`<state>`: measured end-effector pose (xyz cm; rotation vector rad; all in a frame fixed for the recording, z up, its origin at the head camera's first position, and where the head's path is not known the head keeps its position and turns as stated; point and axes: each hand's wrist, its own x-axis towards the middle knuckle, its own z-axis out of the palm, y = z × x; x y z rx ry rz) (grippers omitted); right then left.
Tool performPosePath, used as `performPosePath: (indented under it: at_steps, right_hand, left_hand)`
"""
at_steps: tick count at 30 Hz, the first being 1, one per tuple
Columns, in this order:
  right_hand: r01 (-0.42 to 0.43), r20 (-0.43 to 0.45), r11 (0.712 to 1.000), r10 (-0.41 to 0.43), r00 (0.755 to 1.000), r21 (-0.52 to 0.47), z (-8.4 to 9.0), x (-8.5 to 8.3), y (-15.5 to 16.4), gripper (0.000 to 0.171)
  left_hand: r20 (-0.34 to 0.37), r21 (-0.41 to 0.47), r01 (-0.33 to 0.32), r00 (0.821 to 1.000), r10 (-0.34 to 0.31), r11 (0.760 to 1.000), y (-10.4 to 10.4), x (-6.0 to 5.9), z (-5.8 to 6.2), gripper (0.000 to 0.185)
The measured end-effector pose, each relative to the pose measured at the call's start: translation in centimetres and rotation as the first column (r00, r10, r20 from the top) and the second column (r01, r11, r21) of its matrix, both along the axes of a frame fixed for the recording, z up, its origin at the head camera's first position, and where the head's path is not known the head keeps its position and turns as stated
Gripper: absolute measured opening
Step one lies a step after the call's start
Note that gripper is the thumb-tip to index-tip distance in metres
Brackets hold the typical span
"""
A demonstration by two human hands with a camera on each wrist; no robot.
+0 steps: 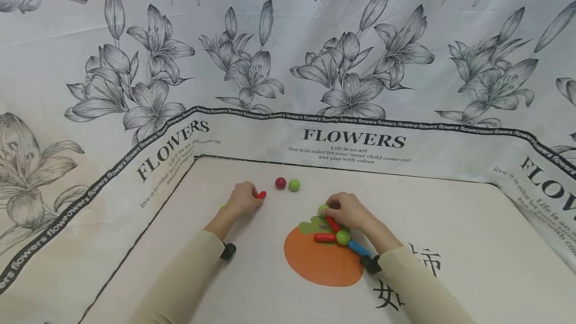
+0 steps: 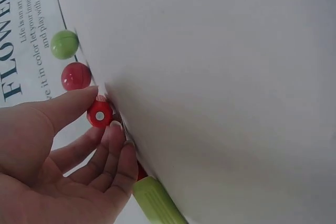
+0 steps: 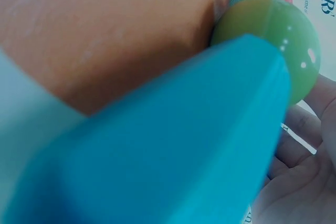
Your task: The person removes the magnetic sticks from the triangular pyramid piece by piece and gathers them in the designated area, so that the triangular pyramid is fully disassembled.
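Two hands reach out over the white tabletop (image 1: 252, 284), well apart, both forearms in beige sleeves slanting inward from the near edge, with a dark band at each wrist. The left hand (image 1: 244, 198) is bent over at the wrist, its thumb and fingertips pinched on a short red rod (image 2: 100, 113), which pokes out toward the right side of the head view. Seen end-on from the left wrist, that rod is round, with a pale dot in the middle of its face; the remaining fingers curl loosely beneath it.

The right hand (image 1: 352, 210) arches down with its fingers bent, thumb and fingers clamped on a green ball (image 1: 323, 209) at the upper end of a joined figure. From this ball a second red rod (image 1: 332, 223) slants down to a glossy green centre ball (image 1: 343, 237). A third red rod (image 1: 325, 237) points left from that centre, and a blue rod (image 1: 359, 248) runs down to the right, under the wrist. The figure lies across the printed orange fruit (image 1: 321, 261) and its green leaves.

Just beyond the left hand, a dark red ball (image 1: 280, 183) and a loose green ball (image 1: 294, 184) sit side by side. A ribbed lime rod (image 2: 157, 200) lies near that hand, partly hidden.
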<state>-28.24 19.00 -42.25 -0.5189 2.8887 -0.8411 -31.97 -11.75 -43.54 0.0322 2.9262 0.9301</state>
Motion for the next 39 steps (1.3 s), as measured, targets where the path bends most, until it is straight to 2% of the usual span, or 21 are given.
performPosePath:
  at_steps: [7, 13, 18, 21, 24, 26, 28, 31, 35, 39]
  right_hand:
    - [-0.01, 0.022, 1.0, 0.01, 1.0, -0.01, 0.2, 0.0, -0.2, 0.025]
    - [-0.038, 0.034, 0.999, 0.039, 0.999, -0.025, 0.2, 0.1, -0.1, 0.03]
    - [-0.029, 0.045, 0.999, 0.03, 0.999, -0.014, 0.4, 0.9, 0.0, 0.042]
    - [-0.002, 0.048, 1.0, 0.003, 0.999, -0.002, 0.5, 1.6, 0.0, 0.04]
    - [0.032, 0.051, 0.999, -0.032, 0.998, 0.01, 0.5, 2.2, -0.1, 0.032]
    - [0.054, 0.054, 0.998, -0.055, 0.997, 0.017, 0.4, 2.5, -0.1, 0.028]
    - [0.071, 0.056, 0.997, -0.072, 0.996, 0.019, 0.3, 2.6, -0.1, 0.025]
    - [0.066, 0.061, 0.998, -0.066, 0.996, 0.007, 0.3, 2.7, 0.0, 0.02]
    - [0.013, 0.069, 1.0, -0.013, 0.998, -0.002, 0.2, 2.6, 0.0, 0.015]
    - [-0.061, 0.069, 0.998, 0.061, 0.996, -0.004, 0.0, 2.6, 0.0, 0.011]
  left_hand:
    - [-0.02, -0.01, 0.012, 1.0, -0.012, 1.0, 0.0, -0.3, -0.3, 0.02]
    - [-0.001, -0.022, 0.004, 1.0, -0.004, 1.0, 0.1, -0.3, -0.2, 0.02]
    - [0.02, -0.015, 0.007, 1.0, -0.007, 1.0, 0.2, 0.0, 0.3, 0.021]
    - [0.022, -0.016, 0.007, 1.0, -0.007, 1.0, 0.2, 0.4, 0.6, 0.022]
    - [-0.02, -0.039, 0.028, 0.999, -0.029, 0.999, 0.3, 0.9, 1.1, 0.026]
    - [-0.057, -0.051, 0.065, 0.996, -0.068, 0.997, 0.5, 1.4, 1.5, 0.029]
    - [-0.079, -0.045, 0.13, 0.988, -0.133, 0.99, 0.9, 2.0, 2.0, 0.031]
    - [-0.064, -0.004, 0.248, 0.967, -0.248, 0.969, 1.7, 2.8, 2.5, 0.033]
    - [-0.03, 0.047, 0.388, 0.922, -0.387, 0.921, 2.9, 3.6, 2.4, 0.037]
    - [0.001, 0.072, 0.479, 0.877, -0.481, 0.875, 4.3, 4.1, 1.9, 0.039]
